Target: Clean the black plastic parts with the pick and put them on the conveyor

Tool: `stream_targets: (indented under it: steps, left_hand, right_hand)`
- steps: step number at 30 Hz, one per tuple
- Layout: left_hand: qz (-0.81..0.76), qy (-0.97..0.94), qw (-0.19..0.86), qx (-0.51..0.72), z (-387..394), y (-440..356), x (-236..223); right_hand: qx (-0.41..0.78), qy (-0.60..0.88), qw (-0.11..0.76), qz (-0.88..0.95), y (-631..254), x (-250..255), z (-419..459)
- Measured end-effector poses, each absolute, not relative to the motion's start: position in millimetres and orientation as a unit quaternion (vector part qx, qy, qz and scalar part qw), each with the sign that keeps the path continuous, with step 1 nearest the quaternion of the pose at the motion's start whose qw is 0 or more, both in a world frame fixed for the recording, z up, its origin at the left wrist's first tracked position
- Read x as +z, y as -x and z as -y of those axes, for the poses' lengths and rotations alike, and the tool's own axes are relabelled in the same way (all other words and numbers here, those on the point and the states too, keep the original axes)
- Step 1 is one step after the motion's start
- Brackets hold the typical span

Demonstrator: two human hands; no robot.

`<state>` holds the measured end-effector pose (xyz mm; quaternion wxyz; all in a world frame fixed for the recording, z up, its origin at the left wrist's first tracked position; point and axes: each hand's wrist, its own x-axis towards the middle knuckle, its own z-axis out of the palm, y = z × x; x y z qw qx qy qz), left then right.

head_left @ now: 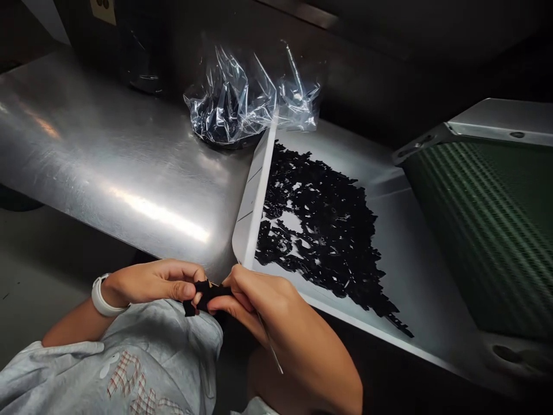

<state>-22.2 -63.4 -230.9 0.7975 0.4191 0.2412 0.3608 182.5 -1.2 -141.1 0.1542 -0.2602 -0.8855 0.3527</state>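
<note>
A small black plastic part [202, 295] is pinched between both hands just off the table's front edge. My left hand [168, 282], with a white band on its wrist, closes thumb and fingers on the part's left end. My right hand [254, 297] is shut around its right end and also holds a thin metal tool [271, 346], whose shaft sticks out below the palm. The tool's working end is mostly hidden by the fingers. Many similar black parts [324, 222] lie heaped in a white tray [259, 202] to the right.
A clear plastic bag [235, 106] with dark contents stands behind, against the tray's left wall. The steel table [129, 173] extends left. At the right, a green ribbed conveyor belt [492, 230] in a metal frame slopes beside the tray. A dark container [142, 52] stands at the back.
</note>
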Motion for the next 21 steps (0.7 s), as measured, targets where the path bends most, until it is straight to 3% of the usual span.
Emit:
stream_targets:
  steps: [3,9,17,21]
  left_hand:
    - [-0.233,-0.434,0.795,0.355,63.2,21.0,-230.0]
    - [-0.233,-0.446,0.772,0.389,72.5,20.7,-234.9]
    - [-0.248,-0.438,0.784,0.363,75.9,19.4,-238.3]
    - [-0.243,-0.384,0.783,0.426,75.9,7.9,-236.2]
  right_hand:
    - [0.376,0.273,0.155,0.872,-180.3,-147.6,0.4]
    - [0.432,0.304,0.266,0.806,-182.9,-166.6,15.7]
    - [0.463,0.3,0.234,0.801,-191.3,-173.7,22.9]
    - [0.516,0.3,0.291,0.748,-199.5,-173.2,27.4]
